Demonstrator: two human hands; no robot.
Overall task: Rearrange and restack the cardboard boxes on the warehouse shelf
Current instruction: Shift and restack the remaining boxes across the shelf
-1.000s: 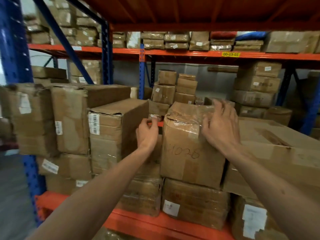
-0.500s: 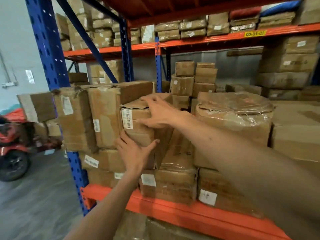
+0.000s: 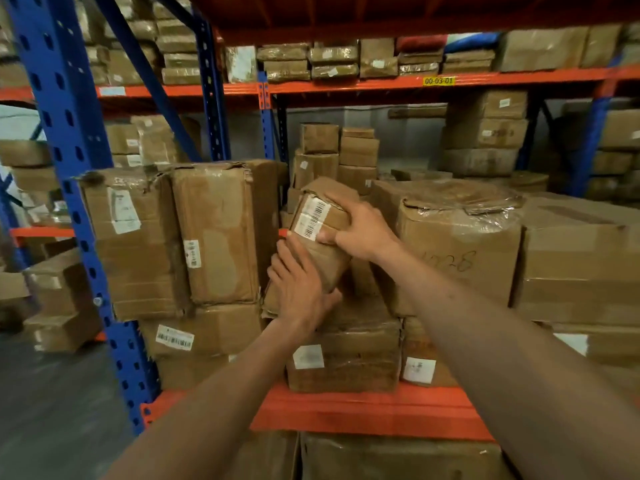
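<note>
A brown cardboard box with white barcode labels is tilted, its top leaning back and to the right, in the gap between two stacks on the orange shelf. My left hand presses its lower front face. My right hand grips its upper right edge over the labels. To its left stands a tall taped box. On its right sits a large box with torn plastic wrap and handwriting. Below it lies a wrapped box with a white label.
A blue rack upright rises at the left with a diagonal brace. More boxes fill the back of the shelf and the upper level. Grey floor lies at the lower left. Another box sits beneath the orange beam.
My hands left the wrapped box at the right and took hold of the barcode-labelled box. That box has tipped out of its upright place in the stack.
</note>
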